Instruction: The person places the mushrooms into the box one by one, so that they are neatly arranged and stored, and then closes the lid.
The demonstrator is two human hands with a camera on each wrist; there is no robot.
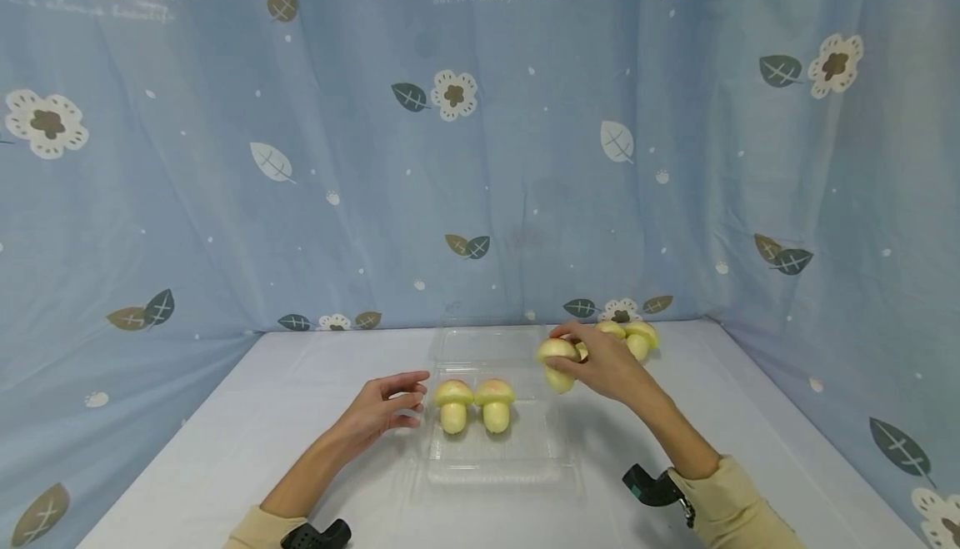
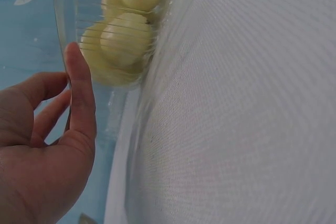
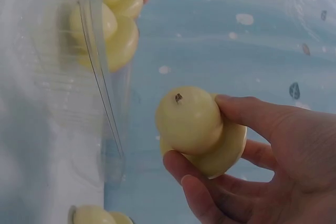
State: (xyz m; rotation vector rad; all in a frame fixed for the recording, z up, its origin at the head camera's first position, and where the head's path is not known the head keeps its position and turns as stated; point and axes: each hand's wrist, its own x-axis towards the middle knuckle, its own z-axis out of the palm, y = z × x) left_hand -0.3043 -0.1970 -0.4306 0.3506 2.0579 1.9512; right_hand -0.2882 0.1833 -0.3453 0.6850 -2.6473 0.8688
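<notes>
My right hand (image 1: pixel 600 363) holds a pale yellow mushroom (image 3: pixel 189 121) between thumb and fingers, above the right rim of a clear plastic box (image 1: pixel 525 449). In the right wrist view a small dark spot marks the end of its stem. Two similar mushrooms (image 1: pixel 453 407) lie side by side in the box, on its left half, caps toward the back. My left hand (image 1: pixel 382 407) is at the box's left edge, fingers loosely extended; in the left wrist view the fingertips (image 2: pixel 63 80) appear to touch the rim.
More yellow mushrooms (image 1: pixel 641 341) lie at the back right of the white table (image 1: pixel 315 366), partly hidden by my right hand. The box's clear lid (image 1: pixel 487 345) lies folded back behind it. A blue patterned curtain (image 1: pixel 480 157) hangs along the back and sides.
</notes>
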